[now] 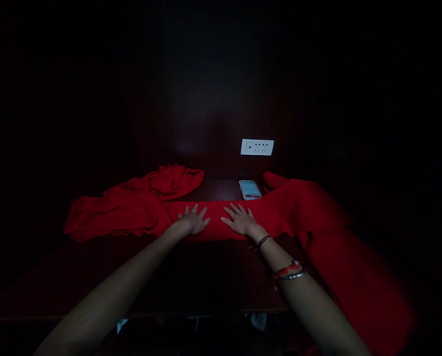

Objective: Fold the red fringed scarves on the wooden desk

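A long red scarf lies across a dark wooden table. It is bunched at the left, folded into a flat band in the middle, and hangs off the table at the right. My left hand rests flat on the middle band with its fingers spread. My right hand lies flat beside it on the same band, fingers apart, with bracelets on the wrist and forearm. Neither hand holds anything.
A small light-blue packet lies on the table just behind the scarf, near my right hand. A white wall socket sits on the dark panel behind. The room is very dark. Small pale objects show below the table's front edge.
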A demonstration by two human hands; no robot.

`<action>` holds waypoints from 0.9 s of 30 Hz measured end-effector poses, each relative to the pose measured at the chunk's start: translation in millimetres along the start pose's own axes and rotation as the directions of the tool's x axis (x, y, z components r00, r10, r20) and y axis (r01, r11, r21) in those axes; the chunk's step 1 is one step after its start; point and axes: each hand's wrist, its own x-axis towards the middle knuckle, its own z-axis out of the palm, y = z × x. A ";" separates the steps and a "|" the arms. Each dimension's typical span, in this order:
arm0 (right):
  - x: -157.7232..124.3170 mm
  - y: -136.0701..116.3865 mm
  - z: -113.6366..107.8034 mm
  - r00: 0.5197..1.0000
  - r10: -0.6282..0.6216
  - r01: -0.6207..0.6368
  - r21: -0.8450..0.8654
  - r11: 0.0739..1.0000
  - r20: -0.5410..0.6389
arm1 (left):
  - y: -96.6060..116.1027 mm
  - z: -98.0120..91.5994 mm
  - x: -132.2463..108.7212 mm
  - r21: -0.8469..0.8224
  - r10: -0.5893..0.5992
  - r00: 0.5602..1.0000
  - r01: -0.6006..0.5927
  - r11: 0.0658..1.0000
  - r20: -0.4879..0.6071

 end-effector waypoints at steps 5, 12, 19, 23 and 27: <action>-0.4 2.8 -0.3 1.000 0.003 -0.003 0.014 1.000 0.001 | -7.4 -0.6 2.1 0.051 -0.215 0.974 0.219 0.974 -0.065; -4.0 20.7 -3.9 0.992 0.113 -0.113 -0.003 0.994 -0.055 | 0.7 19.1 13.0 -0.038 0.213 0.971 -0.219 0.975 -0.110; -17.1 20.2 -12.9 0.967 0.091 -0.097 -0.015 0.995 -0.237 | -5.5 21.9 13.9 -0.057 0.222 0.962 -0.234 0.971 -0.159; -25.1 -8.2 -5.0 0.990 -0.043 0.041 -0.013 0.999 -0.135 | -6.2 24.4 11.1 -0.030 0.232 0.957 -0.240 0.970 -0.173; -30.8 -13.9 4.1 0.998 -0.052 0.051 -0.037 0.998 -0.026 | -8.7 27.8 10.4 -0.002 0.235 0.950 -0.241 0.971 -0.204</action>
